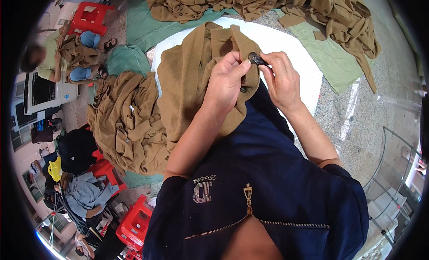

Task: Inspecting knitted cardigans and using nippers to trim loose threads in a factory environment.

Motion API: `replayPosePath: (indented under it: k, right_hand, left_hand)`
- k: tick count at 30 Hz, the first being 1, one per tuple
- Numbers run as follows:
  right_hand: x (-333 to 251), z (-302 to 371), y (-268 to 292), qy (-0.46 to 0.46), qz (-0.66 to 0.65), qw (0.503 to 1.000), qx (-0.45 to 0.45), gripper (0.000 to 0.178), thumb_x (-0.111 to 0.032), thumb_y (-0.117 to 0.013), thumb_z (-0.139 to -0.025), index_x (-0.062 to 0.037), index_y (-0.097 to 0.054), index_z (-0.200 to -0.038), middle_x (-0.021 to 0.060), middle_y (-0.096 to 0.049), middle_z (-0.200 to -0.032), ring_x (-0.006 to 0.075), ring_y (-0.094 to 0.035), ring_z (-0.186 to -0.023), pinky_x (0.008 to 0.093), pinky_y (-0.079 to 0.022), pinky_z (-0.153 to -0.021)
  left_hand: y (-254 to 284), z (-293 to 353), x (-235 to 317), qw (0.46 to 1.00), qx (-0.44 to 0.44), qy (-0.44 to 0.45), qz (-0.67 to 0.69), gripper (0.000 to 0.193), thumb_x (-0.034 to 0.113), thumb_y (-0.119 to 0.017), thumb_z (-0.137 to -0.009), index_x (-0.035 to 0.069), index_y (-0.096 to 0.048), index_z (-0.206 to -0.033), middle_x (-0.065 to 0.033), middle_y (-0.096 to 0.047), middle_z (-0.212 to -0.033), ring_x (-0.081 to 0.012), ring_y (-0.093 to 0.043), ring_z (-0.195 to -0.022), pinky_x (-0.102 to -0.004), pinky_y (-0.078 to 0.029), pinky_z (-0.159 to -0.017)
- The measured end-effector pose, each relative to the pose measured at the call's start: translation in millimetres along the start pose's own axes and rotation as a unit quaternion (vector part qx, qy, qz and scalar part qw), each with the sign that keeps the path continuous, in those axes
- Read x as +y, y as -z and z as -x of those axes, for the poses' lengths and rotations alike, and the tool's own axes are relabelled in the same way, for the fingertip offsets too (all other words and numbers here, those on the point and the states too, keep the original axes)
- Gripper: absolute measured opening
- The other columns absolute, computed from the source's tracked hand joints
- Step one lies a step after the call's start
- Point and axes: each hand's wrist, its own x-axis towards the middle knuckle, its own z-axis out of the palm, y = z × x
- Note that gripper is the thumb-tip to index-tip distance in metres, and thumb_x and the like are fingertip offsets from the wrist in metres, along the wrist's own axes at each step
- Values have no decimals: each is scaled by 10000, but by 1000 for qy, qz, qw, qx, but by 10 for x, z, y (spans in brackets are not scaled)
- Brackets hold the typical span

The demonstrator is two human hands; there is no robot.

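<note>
A brown wool-like coat (181, 85) is bunched over my lap and a round white surface. My left hand (225, 81) pinches its edge between thumb and fingers, beside a dark round button. In my right hand (283, 81), thumb and fingertips grip a small black tool (258, 59) with a narrow shape, its tip at that button. Its exact kind is too small to make out. Another dark button (243, 88) shows lower on the same edge, just under my left hand.
A heap of brown garments (129, 121) lies to the left; more brown coats (250, 5) lie at the far side on green sheets (335, 59). The white surface (308, 76) spreads beneath the coat. Red stools (134, 224) stand left. A seated person (51, 59) holds a brown garment.
</note>
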Motion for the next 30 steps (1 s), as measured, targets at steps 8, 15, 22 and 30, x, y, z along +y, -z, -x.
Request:
replayPosePath:
  k: [8, 15, 22, 30]
  right_hand:
    - [-28, -5, -67, 35, 44, 998, 31, 246, -29, -699, -774, -20, -593, -995, 115, -575, -881, 281, -603, -786, 362, -495, -625]
    - [-6, 15, -56, -9, -1, 999, 34, 226, -47, -699, -777, -23, -596, -977, 111, -579, -877, 270, -604, -773, 358, -494, -618]
    - [-61, -7, -31, 44, 67, 996, 27, 201, -55, -684, -799, -22, -598, -978, 106, -575, -882, 282, -603, -775, 360, -498, -628]
    - [133, 134, -261, -108, -100, 989, 3, 335, -114, -726, -789, -26, -525, -1043, 105, -548, -911, 227, -597, -705, 325, -495, -624]
  left_hand:
    - [40, 21, -44, 999, -26, -18, 25, 152, 63, -560, -937, 14, -528, -1078, -52, -593, -1057, -115, -539, -991, -273, -400, -930]
    - [91, -2, -73, 998, -22, -19, 56, 154, 62, -544, -938, 15, -521, -1083, -72, -588, -1093, -159, -521, -1071, -322, -372, -994]
    - [134, -37, -137, 997, -33, -24, 68, 142, 63, -538, -944, 23, -522, -1079, -67, -588, -1088, -152, -531, -1051, -308, -381, -979]
    - [141, 7, -122, 961, 46, -50, -269, 90, 71, -515, -956, 19, -553, -1018, -37, -613, -967, -136, -581, -861, -285, -475, -787]
